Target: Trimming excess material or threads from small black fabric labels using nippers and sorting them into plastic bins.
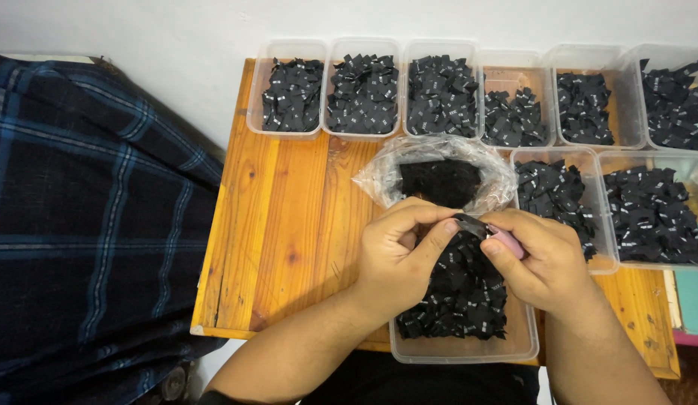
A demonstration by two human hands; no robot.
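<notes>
My left hand [400,251] and my right hand [539,255] meet above a clear plastic tub [463,351] full of small black woven labels [460,296]. The fingertips of both hands pinch a strip of black labels [469,223] between them. In my right hand there is also a small pink tool [506,241], mostly hidden by the fingers. Just behind the hands lies an open clear plastic bag [439,176] with more black labels inside.
Several clear tubs of black labels line the back of the wooden table [289,217], for example one [287,90] at the left and two more [649,214] at the right. A dark blue checked cloth [86,217] lies left of the table.
</notes>
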